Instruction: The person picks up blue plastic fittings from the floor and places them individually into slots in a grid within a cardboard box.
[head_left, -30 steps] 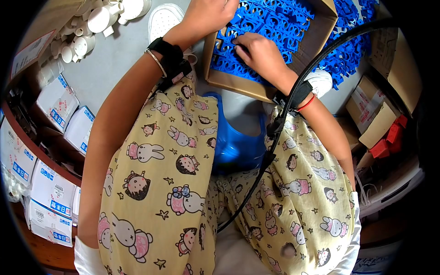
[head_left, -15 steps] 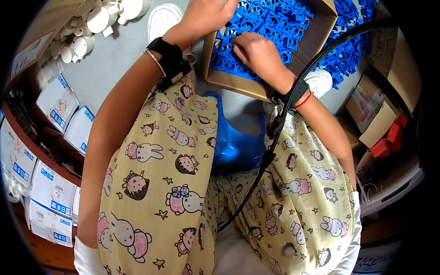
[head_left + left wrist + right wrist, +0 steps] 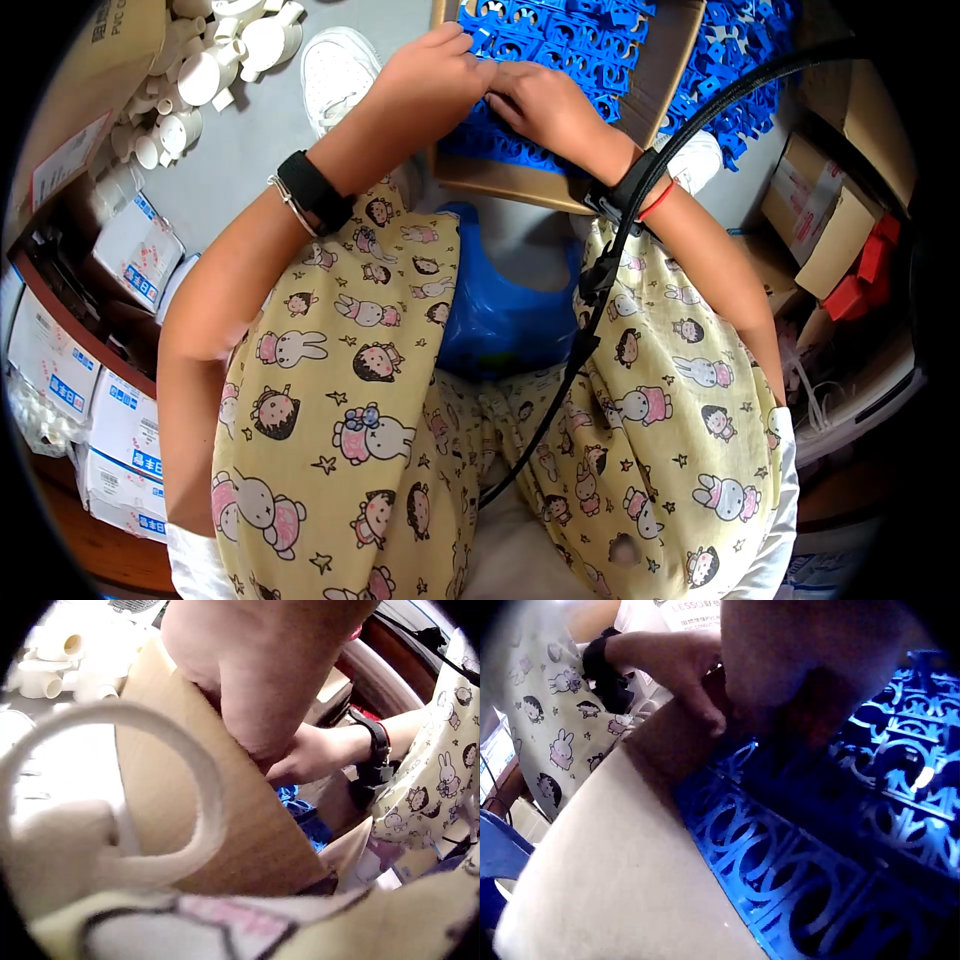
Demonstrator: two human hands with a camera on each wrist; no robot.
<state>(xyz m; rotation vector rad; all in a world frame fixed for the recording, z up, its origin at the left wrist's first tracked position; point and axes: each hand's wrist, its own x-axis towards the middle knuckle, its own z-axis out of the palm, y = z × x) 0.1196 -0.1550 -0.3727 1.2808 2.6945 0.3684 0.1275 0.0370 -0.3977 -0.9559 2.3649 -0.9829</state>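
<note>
An open cardboard box [image 3: 510,186] between the feet holds rows of blue plastic pipe clips [image 3: 530,45], set side by side. My left hand [image 3: 425,85] is over its left edge, fingers bent and fingertips turned inward beside the right hand. My right hand [image 3: 555,115] reaches over the clips from the right, its fingers bent down and close to the left fingers. In the right wrist view the left hand [image 3: 686,671] has its thumb pointing down at the box's edge, while the right hand [image 3: 802,667] is in shadow above the clips. I cannot tell what the fingertips hold.
Loose blue clips [image 3: 735,75] lie heaped on the floor right of the box. White pipe fittings [image 3: 205,75] are piled at the left. A black cable [image 3: 690,130] crosses in front of the right wrist. A blue plastic stool [image 3: 510,310] shows between the legs; white cartons [image 3: 125,410] stand left.
My left hand has moved down and its fingertips are now beside the right hand. The right hand has shifted slightly left, and the whole view has moved a little.
</note>
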